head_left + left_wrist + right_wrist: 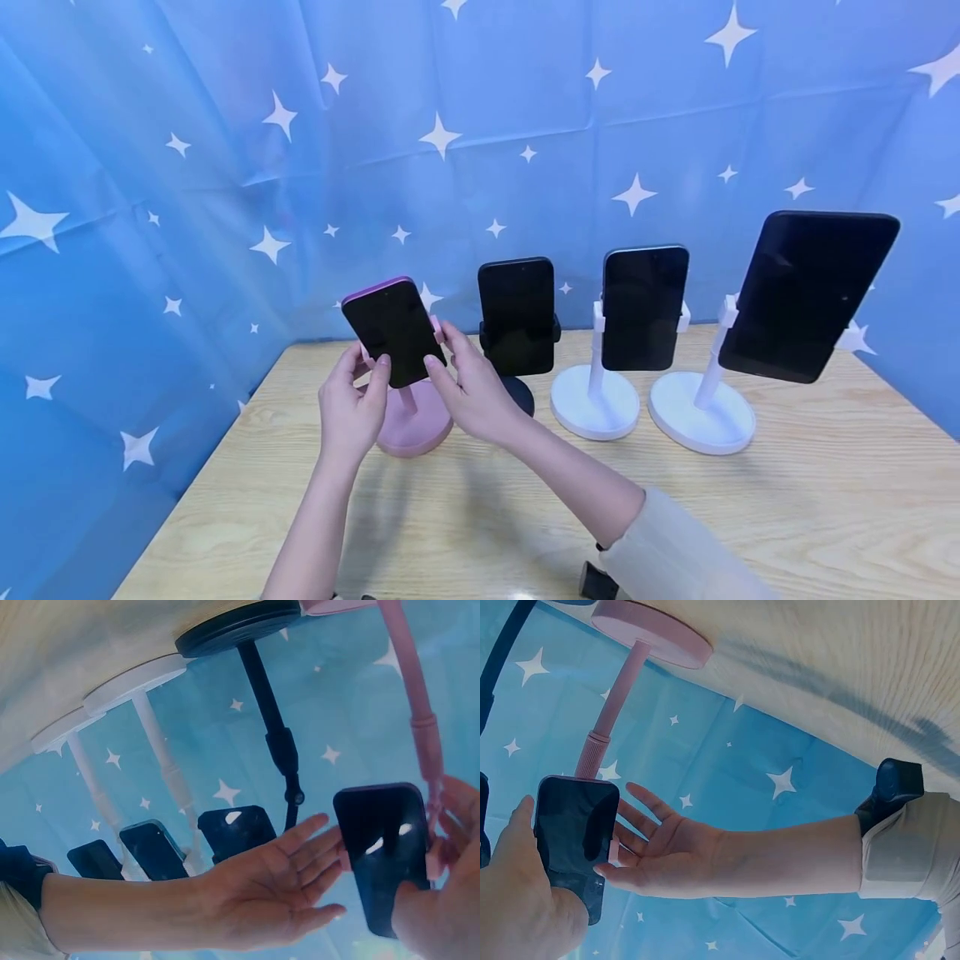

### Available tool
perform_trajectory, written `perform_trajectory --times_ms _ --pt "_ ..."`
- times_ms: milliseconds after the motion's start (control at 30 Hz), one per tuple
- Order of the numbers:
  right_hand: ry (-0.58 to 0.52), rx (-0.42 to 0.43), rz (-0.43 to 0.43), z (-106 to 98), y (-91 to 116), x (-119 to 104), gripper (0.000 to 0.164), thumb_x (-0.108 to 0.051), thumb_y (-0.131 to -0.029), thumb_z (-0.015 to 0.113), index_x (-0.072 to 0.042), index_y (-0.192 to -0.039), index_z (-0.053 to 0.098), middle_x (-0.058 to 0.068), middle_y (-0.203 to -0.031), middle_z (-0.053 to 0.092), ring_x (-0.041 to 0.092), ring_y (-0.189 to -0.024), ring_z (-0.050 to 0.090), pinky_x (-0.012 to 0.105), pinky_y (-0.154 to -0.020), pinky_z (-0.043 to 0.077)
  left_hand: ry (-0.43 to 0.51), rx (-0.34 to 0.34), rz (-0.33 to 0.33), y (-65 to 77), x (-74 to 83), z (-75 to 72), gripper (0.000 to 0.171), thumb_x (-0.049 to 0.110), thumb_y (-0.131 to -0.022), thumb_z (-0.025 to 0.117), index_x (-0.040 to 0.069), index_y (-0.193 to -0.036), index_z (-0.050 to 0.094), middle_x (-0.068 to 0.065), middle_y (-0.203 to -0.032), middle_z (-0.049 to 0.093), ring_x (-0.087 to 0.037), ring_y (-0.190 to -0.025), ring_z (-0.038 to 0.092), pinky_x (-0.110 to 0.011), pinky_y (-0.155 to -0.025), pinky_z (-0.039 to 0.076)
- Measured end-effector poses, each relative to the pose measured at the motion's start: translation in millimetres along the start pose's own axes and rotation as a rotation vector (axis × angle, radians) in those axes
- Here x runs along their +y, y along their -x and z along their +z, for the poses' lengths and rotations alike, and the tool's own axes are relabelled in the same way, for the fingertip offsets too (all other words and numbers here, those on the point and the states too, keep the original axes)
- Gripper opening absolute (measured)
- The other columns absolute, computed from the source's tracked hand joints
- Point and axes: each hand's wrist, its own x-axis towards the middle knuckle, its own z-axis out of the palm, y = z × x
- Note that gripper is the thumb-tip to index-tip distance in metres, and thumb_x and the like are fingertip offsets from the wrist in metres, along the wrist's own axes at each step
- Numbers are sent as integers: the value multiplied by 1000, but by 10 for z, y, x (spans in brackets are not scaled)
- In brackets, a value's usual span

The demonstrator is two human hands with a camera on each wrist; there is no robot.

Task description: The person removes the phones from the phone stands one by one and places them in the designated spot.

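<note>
A phone with a purple edge [393, 333] leans in the clamp of a pink phone stand [415, 421]. My left hand [352, 408] holds the phone's left side, thumb [382, 367] on the screen's lower edge and fingers behind by the clamp. On the opposite side, my right hand [480, 392] has its thumb over the lower right edge and its fingers by the pink clamp arm [437, 329]. The left wrist view shows the phone [382, 855] between both hands, with the right hand's fingers [300, 844] nearly straight. Part of the clamp is hidden behind the phone.
To the right stand a black phone stand with a black phone [517, 317], a white stand [596, 408] with a phone [645, 308], and another white stand [701, 417] with a larger dark device [810, 292]. A blue star-patterned cloth [510, 83] hangs behind the wooden table [825, 500].
</note>
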Motion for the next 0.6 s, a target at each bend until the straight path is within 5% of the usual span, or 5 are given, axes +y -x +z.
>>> perform_trajectory --times_ms 233,600 --pt "-11 56 53 38 -84 18 45 -6 -99 34 6 -141 22 19 -142 34 26 -130 36 38 -101 35 148 4 -25 -25 -56 48 26 4 -91 51 -3 -114 58 -17 -103 62 -24 -99 61 -13 -75 47" --pt "-5 96 76 90 -205 9 42 -5 -98 34 4 -139 28 19 -139 38 25 -125 42 37 -100 37 317 -24 -28 -32 -173 20 31 -1 -91 50 -4 -122 53 6 -97 59 0 -83 61 -18 -73 51"
